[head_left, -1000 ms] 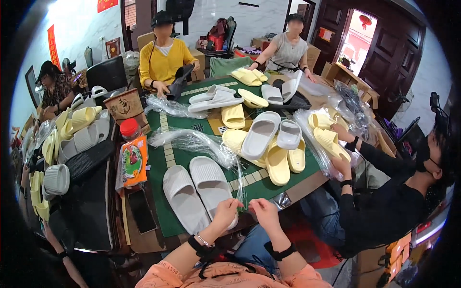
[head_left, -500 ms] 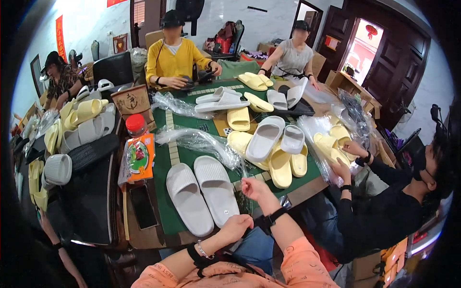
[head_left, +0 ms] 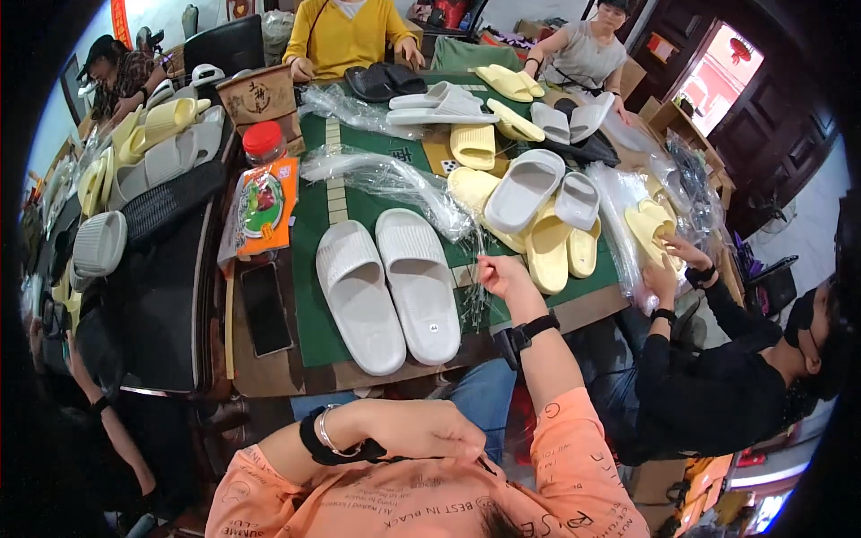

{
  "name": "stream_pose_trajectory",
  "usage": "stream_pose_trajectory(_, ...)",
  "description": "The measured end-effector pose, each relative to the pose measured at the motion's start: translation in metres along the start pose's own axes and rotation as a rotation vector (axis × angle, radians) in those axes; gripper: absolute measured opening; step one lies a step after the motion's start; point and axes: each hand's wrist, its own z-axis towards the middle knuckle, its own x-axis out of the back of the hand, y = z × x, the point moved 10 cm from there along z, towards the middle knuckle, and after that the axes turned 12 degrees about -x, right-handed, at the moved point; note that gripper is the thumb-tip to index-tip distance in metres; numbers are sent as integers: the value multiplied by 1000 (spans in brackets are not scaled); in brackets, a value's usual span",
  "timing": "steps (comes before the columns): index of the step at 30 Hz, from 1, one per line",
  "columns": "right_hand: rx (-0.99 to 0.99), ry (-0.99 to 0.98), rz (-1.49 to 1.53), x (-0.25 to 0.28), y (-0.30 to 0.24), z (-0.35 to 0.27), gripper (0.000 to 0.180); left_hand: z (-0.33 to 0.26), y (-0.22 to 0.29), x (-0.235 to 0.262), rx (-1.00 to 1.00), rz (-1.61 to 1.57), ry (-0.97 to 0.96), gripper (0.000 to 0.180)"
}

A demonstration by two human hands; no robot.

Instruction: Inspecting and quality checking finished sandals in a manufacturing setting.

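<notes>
A pair of pale grey slide slippers (head_left: 418, 296) lies side by side on the green table mat, toes away from me. Just right of them, my right hand (head_left: 507, 276) pinches thin clear plastic strands (head_left: 475, 300) at the end of a long bundle of clear plastic (head_left: 395, 184). My left hand (head_left: 439, 432) is drawn in against my orange shirt, its fingers curled closed; anything inside them is hidden. Beyond my right hand, yellow slippers (head_left: 549, 247) are heaped with a grey pair (head_left: 527, 190) resting on top.
At left are a phone (head_left: 266, 309), an orange packet (head_left: 262, 211), a red-lidded jar (head_left: 264, 142) and a side surface piled with slippers (head_left: 170, 148). A co-worker at right handles a yellow slipper (head_left: 647, 229). Others sit across the table, near black slippers (head_left: 386, 81).
My left hand has pulled back from the table edge to my chest. My right hand stays by the strands. The view has tipped downward. The far co-worker's black slippers now lie on the table.
</notes>
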Motion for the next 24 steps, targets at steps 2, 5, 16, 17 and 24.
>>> stream_pose_trajectory(2, 32, -34, -43, -4, -1, -2, 15, -3, 16, -13, -157, 4, -123, 20)
stream_pose_trajectory(5, 187, 51, -461, -13, -4, -28, 14, -16, 2, 14, 49, 194, -71, 21)
stream_pose_trajectory(16, 505, -293, -1493, -137, 150, -144, 32, -70, -45, 123, 279, 1047, 108, 17)
stream_pose_trajectory(17, 352, -298, -1346, -132, 160, -136, 30, -80, -50, 132, 450, 931, 155, 18)
stream_pose_trajectory(24, -133, -285, -670, -103, 185, -96, 22, -141, -16, 235, 289, 1039, 887, 23)
